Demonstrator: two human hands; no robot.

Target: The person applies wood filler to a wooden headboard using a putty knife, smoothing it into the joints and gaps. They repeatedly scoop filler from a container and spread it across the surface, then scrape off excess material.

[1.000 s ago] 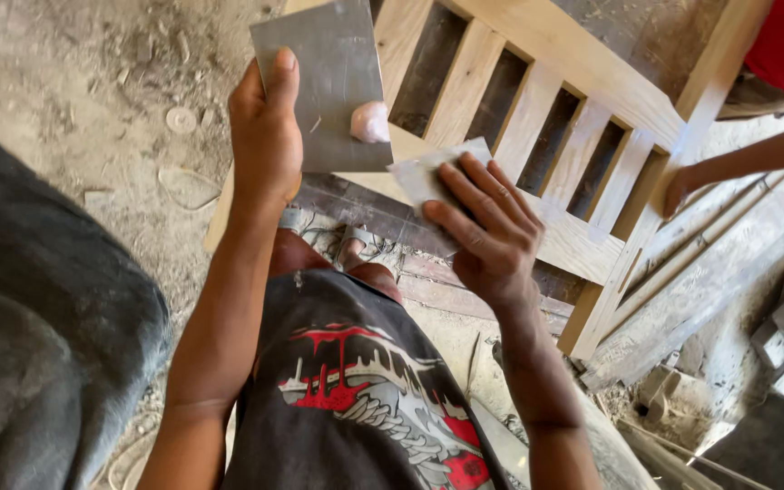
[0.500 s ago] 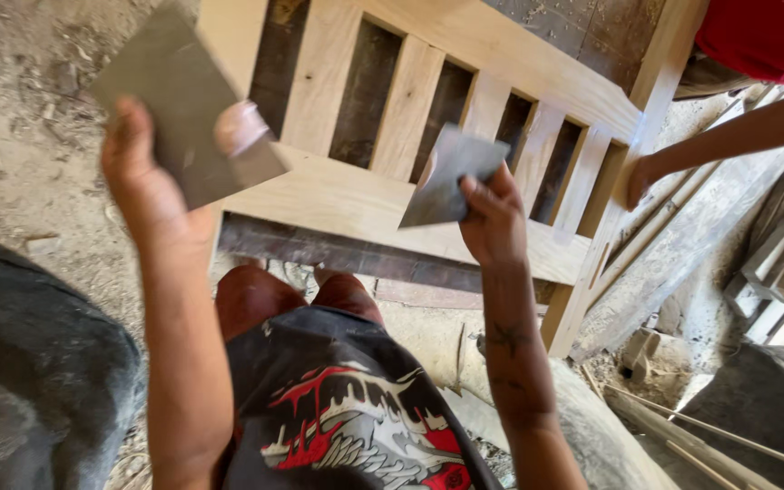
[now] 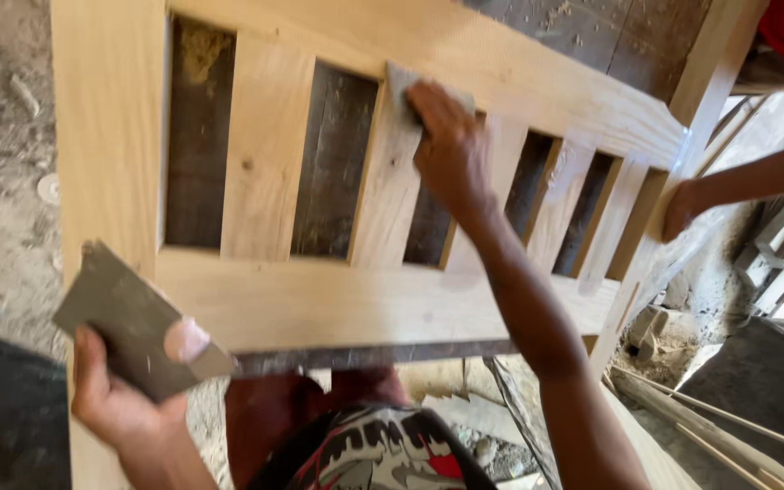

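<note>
Putty blob point(image 3: 186, 338) sits on the grey plate point(image 3: 129, 331) gripped in the left hand point(image 3: 111, 408); right hand point(image 3: 451, 150), fingers pressed together on a scraper point(image 3: 399, 83), fills the slatted wooden frame point(image 3: 338, 299) — reloading looks next.

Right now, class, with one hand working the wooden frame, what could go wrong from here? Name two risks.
1. The right hand presses a small grey scraper near a gap between slats; a slip could drive fingers into the opening.
2. The left hand holds the grey board tilted, so its pink putty might slide off.
</note>
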